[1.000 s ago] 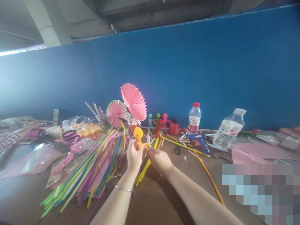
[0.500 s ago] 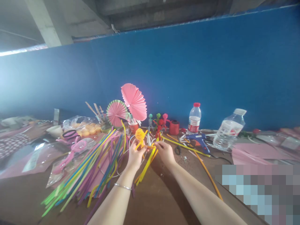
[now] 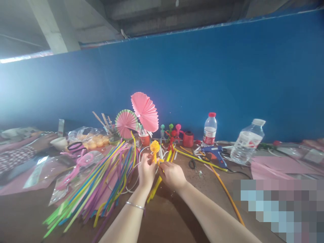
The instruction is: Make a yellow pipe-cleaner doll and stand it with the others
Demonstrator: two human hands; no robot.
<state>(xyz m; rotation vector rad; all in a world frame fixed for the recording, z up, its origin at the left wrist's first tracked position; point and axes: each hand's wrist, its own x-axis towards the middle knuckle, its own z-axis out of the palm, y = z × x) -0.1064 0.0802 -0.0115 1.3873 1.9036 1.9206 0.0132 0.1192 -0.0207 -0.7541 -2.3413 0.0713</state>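
Both my hands meet above the brown table [image 3: 172, 216] around a small yellow-orange pipe-cleaner figure [image 3: 155, 148] with a round coiled head. My left hand [image 3: 146, 170], with a thin bracelet on its wrist, pinches the figure just below the head and keeps it upright. My right hand [image 3: 172, 174] is closed on the figure's lower part from the right. Several long yellow pipe cleaners [image 3: 158, 182] lie on the table under my hands.
A fan of coloured pipe cleaners [image 3: 101, 185] spreads to the left. Pink paper fans [image 3: 144, 113], small finished figures [image 3: 170, 132], a red spool [image 3: 188, 138], two water bottles [image 3: 209, 129], a blue glue gun [image 3: 214, 152] and scissors [image 3: 192, 163] stand behind. Pink sheets [image 3: 275, 167] lie right.
My right hand has come back in towards my left hand after having drawn away to the right. The figure's head has shifted a little to the right and sits upright.
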